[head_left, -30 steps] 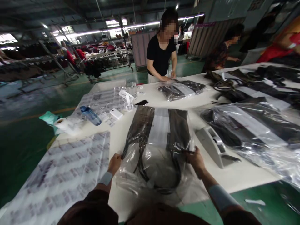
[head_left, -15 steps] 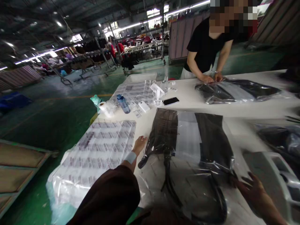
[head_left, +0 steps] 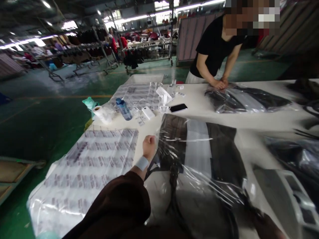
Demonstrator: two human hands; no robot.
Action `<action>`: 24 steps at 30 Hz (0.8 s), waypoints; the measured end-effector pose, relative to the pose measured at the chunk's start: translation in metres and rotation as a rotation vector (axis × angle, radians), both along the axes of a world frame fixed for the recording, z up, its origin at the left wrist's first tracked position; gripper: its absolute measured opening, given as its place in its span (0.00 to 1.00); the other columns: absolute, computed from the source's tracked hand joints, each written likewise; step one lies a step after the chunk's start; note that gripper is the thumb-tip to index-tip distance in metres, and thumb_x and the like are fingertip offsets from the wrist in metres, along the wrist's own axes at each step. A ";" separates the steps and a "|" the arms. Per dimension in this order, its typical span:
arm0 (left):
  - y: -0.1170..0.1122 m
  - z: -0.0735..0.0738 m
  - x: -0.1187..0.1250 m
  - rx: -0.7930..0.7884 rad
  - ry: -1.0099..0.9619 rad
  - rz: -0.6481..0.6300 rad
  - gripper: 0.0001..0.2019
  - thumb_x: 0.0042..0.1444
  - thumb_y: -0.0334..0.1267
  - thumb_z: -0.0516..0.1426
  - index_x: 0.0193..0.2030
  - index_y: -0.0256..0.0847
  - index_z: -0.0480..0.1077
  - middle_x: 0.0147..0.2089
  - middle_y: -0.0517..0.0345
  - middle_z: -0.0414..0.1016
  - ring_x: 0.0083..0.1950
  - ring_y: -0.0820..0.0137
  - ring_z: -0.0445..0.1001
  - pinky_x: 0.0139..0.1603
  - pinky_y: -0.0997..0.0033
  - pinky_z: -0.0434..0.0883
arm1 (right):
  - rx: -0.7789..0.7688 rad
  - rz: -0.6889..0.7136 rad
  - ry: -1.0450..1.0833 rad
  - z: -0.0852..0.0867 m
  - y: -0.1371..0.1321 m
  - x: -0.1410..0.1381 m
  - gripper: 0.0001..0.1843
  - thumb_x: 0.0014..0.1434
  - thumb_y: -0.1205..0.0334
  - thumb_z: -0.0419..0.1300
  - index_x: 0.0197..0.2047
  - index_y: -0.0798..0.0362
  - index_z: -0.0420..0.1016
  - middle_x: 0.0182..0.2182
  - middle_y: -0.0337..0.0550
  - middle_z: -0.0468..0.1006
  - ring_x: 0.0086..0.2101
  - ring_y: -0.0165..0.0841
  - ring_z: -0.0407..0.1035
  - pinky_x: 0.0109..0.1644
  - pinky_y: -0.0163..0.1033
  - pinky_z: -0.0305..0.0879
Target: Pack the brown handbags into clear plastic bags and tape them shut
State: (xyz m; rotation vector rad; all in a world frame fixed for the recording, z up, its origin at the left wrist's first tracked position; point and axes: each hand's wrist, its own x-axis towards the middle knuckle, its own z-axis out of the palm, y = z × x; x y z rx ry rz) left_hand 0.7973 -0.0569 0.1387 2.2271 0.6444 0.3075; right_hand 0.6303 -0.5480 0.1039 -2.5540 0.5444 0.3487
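A dark handbag (head_left: 224, 152) with a pale band (head_left: 198, 142) around its middle lies inside a clear plastic bag (head_left: 201, 181) in front of me. Its dark strap and handle trail towards me under the film. My left hand (head_left: 149, 146), closed in a fist, grips the plastic at the left edge. Tight creases run across the film from there towards the lower right. At that lower right corner my right hand (head_left: 265, 220), dark and blurred, is closed on the plastic; its separate fingers are hard to make out.
Printed plastic bags (head_left: 99, 156) lie stacked at left. Beyond are a plastic roll (head_left: 101, 114), blue bottle (head_left: 124, 109), white device (head_left: 148, 113) and phone (head_left: 178, 108). A grey-white object (head_left: 286, 196) stands at right. Across the table, a co-worker (head_left: 214, 49) handles another wrapped bag (head_left: 249, 98).
My left hand has closed on the plastic edge, and the film has been pulled into taut creases. My right hand has moved lower, closing at the corner. The view has shifted slightly.
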 end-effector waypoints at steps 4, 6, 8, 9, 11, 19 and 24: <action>0.027 -0.005 0.006 0.064 0.155 -0.010 0.11 0.55 0.38 0.51 0.32 0.37 0.73 0.33 0.49 0.76 0.38 0.63 0.73 0.40 0.68 0.67 | 0.027 -0.106 0.089 0.009 0.018 -0.005 0.35 0.47 0.40 0.49 0.52 0.54 0.66 0.41 0.55 0.77 0.45 0.50 0.70 0.43 0.47 0.66; 0.036 -0.008 0.005 0.085 0.170 -0.041 0.11 0.55 0.37 0.51 0.37 0.37 0.73 0.36 0.49 0.76 0.40 0.62 0.73 0.43 0.66 0.67 | 0.035 -0.110 0.087 0.013 0.022 -0.007 0.35 0.49 0.40 0.49 0.53 0.56 0.65 0.42 0.55 0.77 0.45 0.49 0.70 0.44 0.46 0.65; 0.038 -0.006 -0.005 0.131 0.112 -0.062 0.13 0.55 0.37 0.51 0.45 0.36 0.70 0.44 0.47 0.73 0.44 0.64 0.72 0.48 0.65 0.66 | 0.046 -0.121 0.068 0.016 0.022 -0.011 0.34 0.49 0.41 0.51 0.52 0.56 0.66 0.41 0.54 0.77 0.44 0.47 0.71 0.43 0.43 0.65; 0.035 -0.003 -0.013 0.170 0.044 -0.091 0.15 0.55 0.37 0.52 0.49 0.35 0.68 0.47 0.47 0.72 0.45 0.64 0.71 0.51 0.63 0.66 | 0.055 -0.131 0.061 0.017 0.021 -0.015 0.33 0.49 0.42 0.52 0.52 0.55 0.66 0.40 0.53 0.78 0.43 0.45 0.72 0.42 0.42 0.65; 0.022 0.007 -0.036 0.250 -0.130 -0.221 0.17 0.56 0.38 0.53 0.51 0.36 0.66 0.49 0.47 0.69 0.48 0.63 0.69 0.54 0.61 0.65 | 0.068 -0.132 0.061 0.019 0.016 -0.023 0.29 0.49 0.43 0.53 0.48 0.54 0.69 0.36 0.49 0.79 0.39 0.42 0.73 0.40 0.40 0.64; -0.098 0.036 -0.144 0.159 -0.135 -1.083 0.17 0.57 0.38 0.55 0.53 0.42 0.63 0.53 0.50 0.66 0.56 0.64 0.65 0.57 0.60 0.65 | 0.144 -0.206 0.048 0.038 0.004 -0.048 0.24 0.49 0.40 0.53 0.35 0.52 0.74 0.21 0.40 0.75 0.27 0.34 0.71 0.31 0.35 0.61; -0.120 0.008 -0.164 0.314 0.072 -1.214 0.19 0.52 0.34 0.58 0.52 0.43 0.65 0.59 0.50 0.63 0.59 0.59 0.61 0.59 0.53 0.61 | 0.212 -0.288 -0.033 0.020 -0.005 -0.066 0.24 0.47 0.43 0.54 0.37 0.55 0.74 0.24 0.44 0.77 0.27 0.36 0.72 0.33 0.37 0.64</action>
